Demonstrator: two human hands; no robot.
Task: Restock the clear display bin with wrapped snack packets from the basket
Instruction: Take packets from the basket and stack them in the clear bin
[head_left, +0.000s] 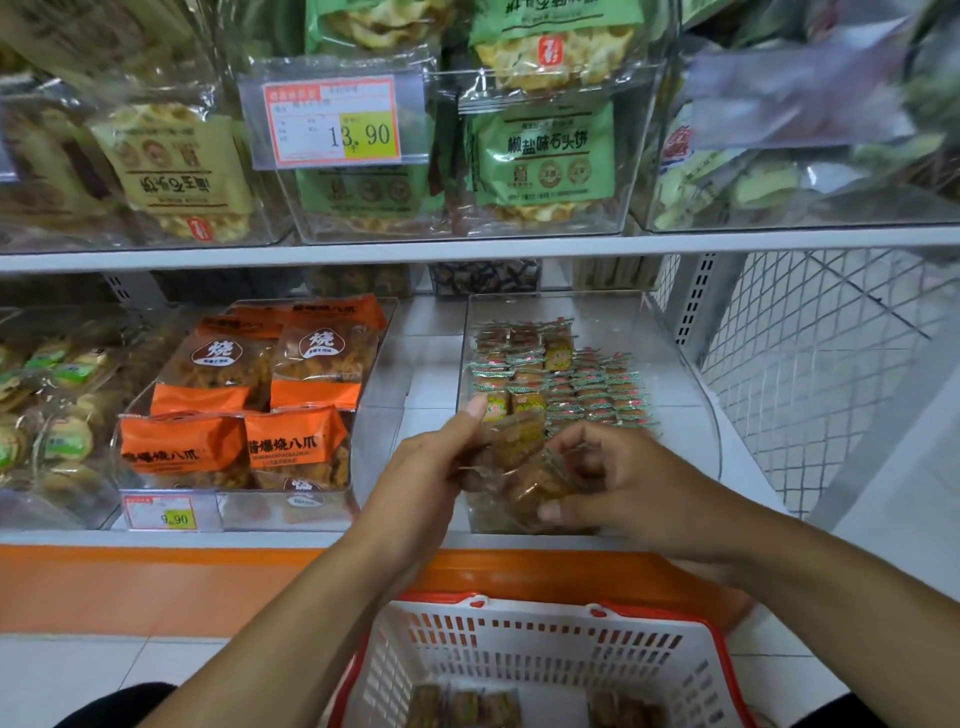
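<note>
A clear display bin (691, 374) stands on the lower shelf and holds rows of small wrapped snack packets (566, 374) at its back. Over the bin's front edge, my left hand (423, 467) and my right hand (623, 478) together grip a bunch of brown wrapped snack packets (519, 462). The packets are blurred, so how many there are is unclear. Below my arms sits a white basket with a red rim (519, 649). A few more wrapped packets (462, 706) lie on its bottom.
Left of the bin is another clear bin with orange snack bags (244, 395) and a price tag (161, 512). The upper shelf (467, 247) carries bins of green and yellow cracker bags. A white wire mesh panel (810, 374) closes the right side.
</note>
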